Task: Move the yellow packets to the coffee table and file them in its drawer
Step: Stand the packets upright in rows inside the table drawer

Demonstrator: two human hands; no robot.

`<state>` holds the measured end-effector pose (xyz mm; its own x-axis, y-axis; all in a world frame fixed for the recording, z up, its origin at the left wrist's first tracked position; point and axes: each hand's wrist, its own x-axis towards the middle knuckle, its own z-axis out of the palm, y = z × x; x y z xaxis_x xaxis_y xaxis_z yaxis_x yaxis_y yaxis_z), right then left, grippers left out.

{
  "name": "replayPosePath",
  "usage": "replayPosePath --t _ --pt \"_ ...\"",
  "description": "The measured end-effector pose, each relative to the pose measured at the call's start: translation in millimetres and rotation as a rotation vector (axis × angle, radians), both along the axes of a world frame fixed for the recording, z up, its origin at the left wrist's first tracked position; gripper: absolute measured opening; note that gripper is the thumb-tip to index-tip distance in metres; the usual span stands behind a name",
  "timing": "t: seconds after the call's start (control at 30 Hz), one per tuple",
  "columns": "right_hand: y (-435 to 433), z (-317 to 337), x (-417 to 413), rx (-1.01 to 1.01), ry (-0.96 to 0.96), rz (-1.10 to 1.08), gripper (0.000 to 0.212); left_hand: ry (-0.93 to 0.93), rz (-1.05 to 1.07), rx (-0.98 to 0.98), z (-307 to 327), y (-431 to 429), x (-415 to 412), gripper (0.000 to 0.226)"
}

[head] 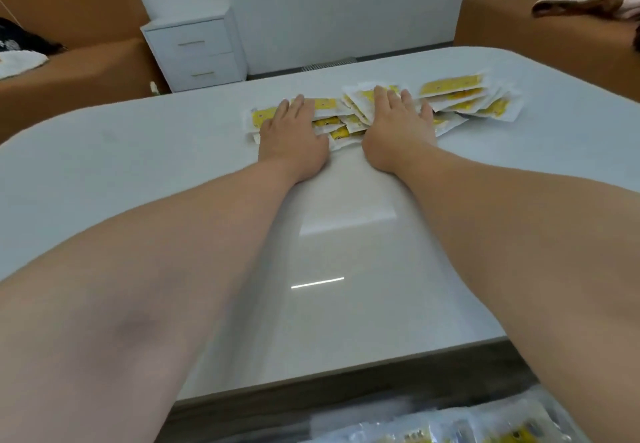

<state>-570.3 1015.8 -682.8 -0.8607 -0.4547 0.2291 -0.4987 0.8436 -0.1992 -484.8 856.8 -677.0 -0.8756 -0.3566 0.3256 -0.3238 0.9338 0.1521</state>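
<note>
Several yellow-and-white packets (460, 96) lie in a loose overlapping pile on the far half of a glossy white table (138, 172). My left hand (292, 134) lies flat on the left end of the pile, fingers straight. My right hand (398, 127) lies flat on the pile's middle, fingers straight and spread. Both forearms stretch across the table toward the pile. Packets under the palms are hidden. No drawer is open in view.
A white two-drawer cabinet (197, 51) stands behind the table on the left, beside a brown sofa (79, 61). Another brown seat (540, 30) with cloth on it stands far right. More packets in clear plastic (467, 425) lie below the table's near edge.
</note>
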Motion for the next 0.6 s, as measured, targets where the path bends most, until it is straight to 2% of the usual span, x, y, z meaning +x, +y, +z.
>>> replayPosePath --t 0.13,0.23,0.37,0.5,0.53,0.6 --pt "0.5 2.8 7.2 0.034 0.104 -0.046 0.067 0.063 0.044 -0.089 -2.8 -0.5 0.7 0.051" --pt "2.5 3.4 10.4 0.043 0.149 -0.058 0.046 0.086 0.069 -0.201 -4.0 -0.1 6.3 0.043" --pt "3.2 3.4 13.7 -0.038 0.125 -0.038 0.037 0.171 0.042 -0.111 -6.2 -0.4 6.2 0.037" --pt "6.7 6.7 15.7 -0.087 0.069 0.017 0.046 0.204 0.018 -0.001 -5.9 -0.5 5.2 0.008" --pt "6.5 7.0 15.9 -0.109 0.071 0.027 0.050 0.205 0.028 0.011 -5.9 -0.9 4.8 0.006" --pt "5.1 5.9 14.9 -0.154 0.110 0.004 0.059 0.194 0.066 0.015 -6.2 -1.2 3.8 0.021"
